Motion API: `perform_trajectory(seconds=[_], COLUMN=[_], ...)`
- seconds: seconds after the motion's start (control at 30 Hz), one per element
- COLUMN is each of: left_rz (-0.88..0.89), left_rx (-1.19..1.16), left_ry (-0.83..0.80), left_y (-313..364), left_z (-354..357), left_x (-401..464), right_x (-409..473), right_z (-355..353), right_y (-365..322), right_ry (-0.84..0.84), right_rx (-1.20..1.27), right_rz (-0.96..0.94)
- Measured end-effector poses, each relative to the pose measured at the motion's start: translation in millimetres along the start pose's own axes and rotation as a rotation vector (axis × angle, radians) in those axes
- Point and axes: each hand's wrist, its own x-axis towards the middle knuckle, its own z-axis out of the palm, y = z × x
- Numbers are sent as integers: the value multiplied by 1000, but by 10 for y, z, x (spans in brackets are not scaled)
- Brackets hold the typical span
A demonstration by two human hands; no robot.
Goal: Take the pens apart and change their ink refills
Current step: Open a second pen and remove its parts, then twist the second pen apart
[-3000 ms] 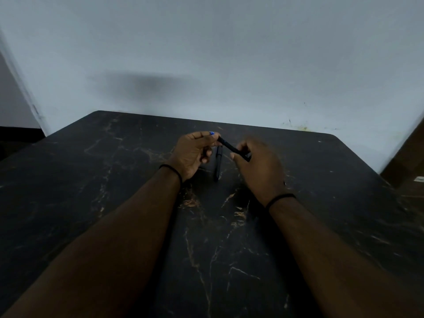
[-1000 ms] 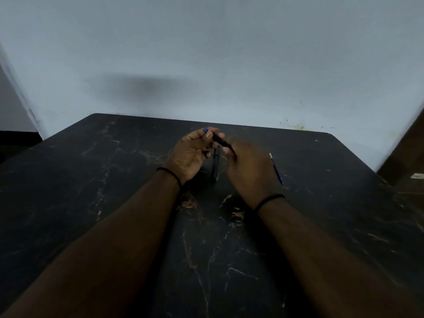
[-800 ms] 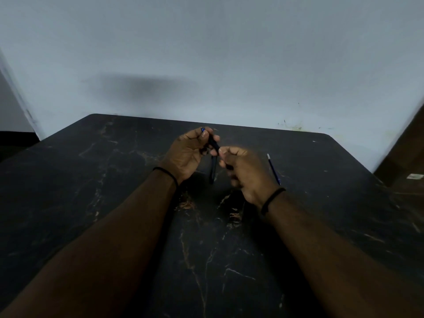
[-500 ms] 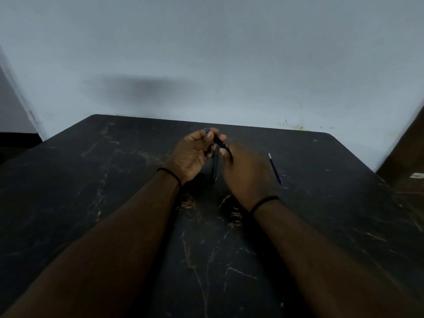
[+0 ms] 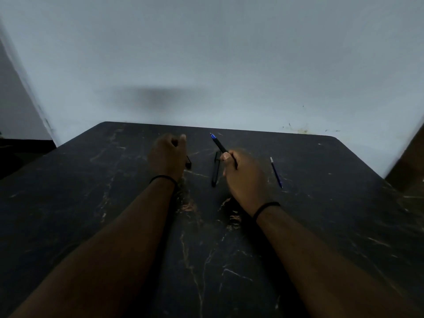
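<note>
Black pen (image 5: 220, 146) — right hand (image 5: 244, 177) gripping | left hand (image 5: 168, 157) curled, contents unclear | refill (image 5: 276, 172) — right

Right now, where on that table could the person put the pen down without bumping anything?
Bare table lies left of the left hand, and right of the refill toward the far corner. The near middle between the forearms is also free. It is crowded between the hands, where a pen barrel lies beside the right hand.
</note>
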Motion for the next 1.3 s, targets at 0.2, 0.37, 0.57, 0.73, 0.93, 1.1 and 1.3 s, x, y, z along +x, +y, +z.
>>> perform_trajectory(seconds=[0.2,0.37,0.57,0.73,0.93,1.1,1.3], left_rz=[47,103,-90,-340,-383,-381,-340], left_rx=[455,469,-388,-996,-1265,-1283,-1246], left_ry=[-338,-394,-338,-542,-810,-843,-917], left_y=[27,-12,84,163,168,154,178], left_z=[91,134,155,51,88,112,112], left_x=[-23,44,-1,-58,-65,-52,-70], right_x=[-2,4,0,-11,-51,-55,-67], right_z=[-17,-27,-34,-36,-26,-40,-72], right_y=[38,8,8,-1,-31,-58,-89], right_ry=[-27,-56,-58,-94,-89,-62,-58], right_rx=[-60,-93,-110,-95,-125,-147,-205], right_rz=[-31,-37,-42,-48,-128,-103,-94])
